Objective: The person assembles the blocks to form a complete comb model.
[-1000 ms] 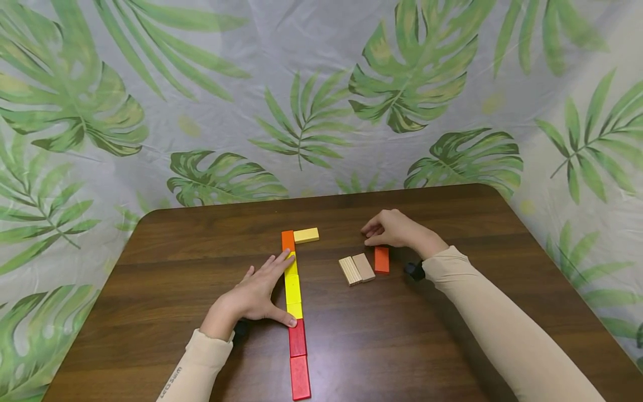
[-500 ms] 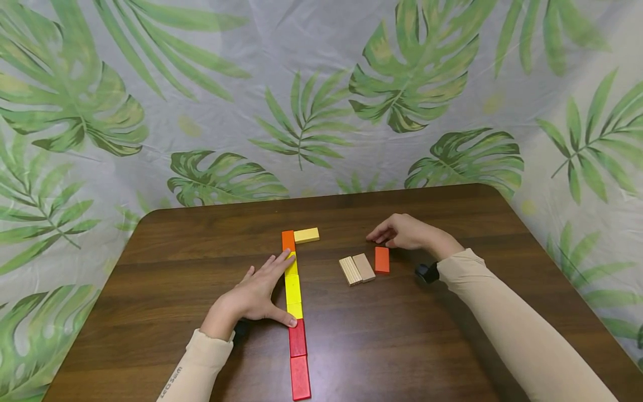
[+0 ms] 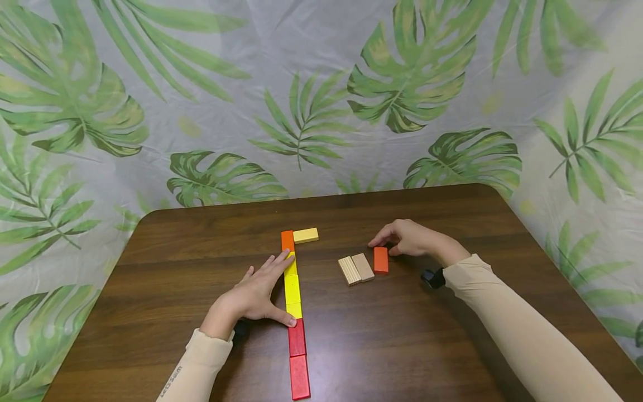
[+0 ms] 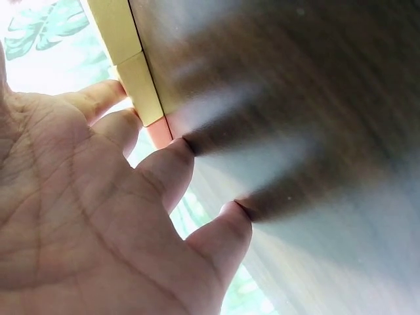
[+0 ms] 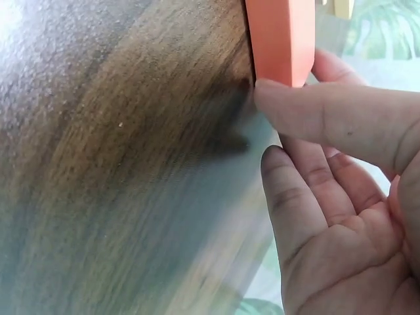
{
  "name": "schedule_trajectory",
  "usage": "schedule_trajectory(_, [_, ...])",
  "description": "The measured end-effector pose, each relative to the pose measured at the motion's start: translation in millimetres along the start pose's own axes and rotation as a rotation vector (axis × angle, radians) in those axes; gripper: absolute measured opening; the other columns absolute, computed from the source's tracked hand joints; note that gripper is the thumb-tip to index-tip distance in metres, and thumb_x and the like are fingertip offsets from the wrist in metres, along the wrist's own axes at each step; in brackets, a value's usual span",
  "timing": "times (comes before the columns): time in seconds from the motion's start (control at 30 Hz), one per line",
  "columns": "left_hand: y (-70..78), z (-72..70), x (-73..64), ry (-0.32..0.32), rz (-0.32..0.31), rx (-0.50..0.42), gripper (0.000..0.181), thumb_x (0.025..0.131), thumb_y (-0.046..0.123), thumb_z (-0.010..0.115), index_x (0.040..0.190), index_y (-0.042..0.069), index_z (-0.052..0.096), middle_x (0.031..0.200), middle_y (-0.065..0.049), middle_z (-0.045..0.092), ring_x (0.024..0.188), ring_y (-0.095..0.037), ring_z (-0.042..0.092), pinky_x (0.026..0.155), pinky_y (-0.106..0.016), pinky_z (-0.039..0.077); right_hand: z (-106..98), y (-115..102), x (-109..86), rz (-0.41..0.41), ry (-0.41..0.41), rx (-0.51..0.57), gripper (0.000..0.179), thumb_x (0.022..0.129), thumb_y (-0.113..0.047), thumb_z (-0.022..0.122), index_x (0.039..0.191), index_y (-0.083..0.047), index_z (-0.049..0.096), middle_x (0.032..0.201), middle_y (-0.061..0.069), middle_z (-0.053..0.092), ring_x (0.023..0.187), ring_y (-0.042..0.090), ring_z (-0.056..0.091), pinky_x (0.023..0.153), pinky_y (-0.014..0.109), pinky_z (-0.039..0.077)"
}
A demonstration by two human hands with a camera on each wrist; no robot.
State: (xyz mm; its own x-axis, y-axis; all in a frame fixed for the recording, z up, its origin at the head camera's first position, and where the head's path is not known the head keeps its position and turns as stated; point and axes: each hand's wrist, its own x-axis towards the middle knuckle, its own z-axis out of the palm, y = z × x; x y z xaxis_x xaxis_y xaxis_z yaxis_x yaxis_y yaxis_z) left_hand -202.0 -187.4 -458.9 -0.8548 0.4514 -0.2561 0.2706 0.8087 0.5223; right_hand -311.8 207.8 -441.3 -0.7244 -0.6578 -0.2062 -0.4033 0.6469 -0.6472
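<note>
In the head view, a straight row of wooden blocks runs away from me: an orange block (image 3: 287,240) at the far end, several yellow blocks (image 3: 292,289), then a near red pair, with one red block (image 3: 300,377) closest. My left hand (image 3: 253,293) lies spread along the row's left side, fingertips on the far yellow part and thumb by the first red block (image 3: 297,338). My right hand (image 3: 414,239) holds the far end of a separate orange block (image 3: 380,261) lying on the table. In the right wrist view, the thumb touches that orange block's (image 5: 279,39) corner, with a finger behind it.
A pale yellow block (image 3: 306,235) lies crosswise against the row's far end. Left of the separate orange block are a ridged wooden block (image 3: 349,271) and a plain wooden block (image 3: 363,267), side by side. A leaf-printed cloth (image 3: 311,111) hangs behind the brown table (image 3: 201,240).
My right hand has shifted rightward and slightly nearer, bringing its thumb and finger round the separate orange block's far end. My left hand and the blocks have stayed put.
</note>
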Motion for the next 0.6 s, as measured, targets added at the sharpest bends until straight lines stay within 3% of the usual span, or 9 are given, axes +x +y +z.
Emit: schedule_trajectory(0.6, [-1.3,0.5,0.5,0.004,0.004,0.011,0.137,0.067,0.056,0.1,0.174,0.018,0.021,0.183,-0.002,0.011,0.169,-0.039,0.013,0.128,-0.078,0.008,8.5,-4.9,-8.0,0.006,0.052,-0.08,0.041,0.088,0.007,0.082,0.127,-0.006,0.08,0.135,0.016,0.074,0.132,0.041,0.066,0.108,0.052,0.058])
